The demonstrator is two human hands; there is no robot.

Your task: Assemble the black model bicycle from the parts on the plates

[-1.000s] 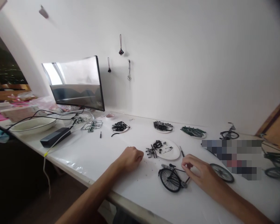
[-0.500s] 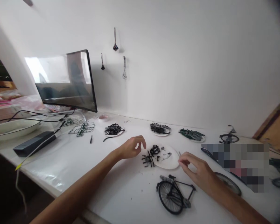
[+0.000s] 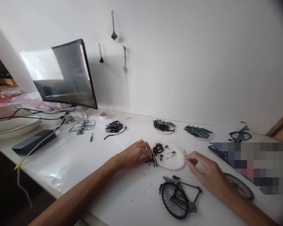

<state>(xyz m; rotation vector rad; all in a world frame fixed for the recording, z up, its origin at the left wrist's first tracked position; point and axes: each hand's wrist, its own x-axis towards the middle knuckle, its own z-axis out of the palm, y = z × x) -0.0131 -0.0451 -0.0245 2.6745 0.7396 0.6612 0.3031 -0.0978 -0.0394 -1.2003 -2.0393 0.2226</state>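
Near the desk's (image 3: 122, 191) front edge, the left hand (image 3: 134, 155) curls over black plastic parts (image 3: 152, 159) beside a white plate (image 3: 179, 164), while the right hand (image 3: 206, 168) pinches near the rim, holding anything or not unclear, above a model bicycle (image 3: 175, 197).

I see a plate (image 3: 176, 163) with small parts on it in the middle of the table (image 3: 122, 194). A toy bike (image 3: 176, 196) lies in front of the plate, and a loose wheel (image 3: 239, 185) lies to the right of the bike. Behind them, a row of plates (image 3: 163, 131) sits by the wall (image 3: 179, 62), and a screen (image 3: 70, 75) stands far to the left.
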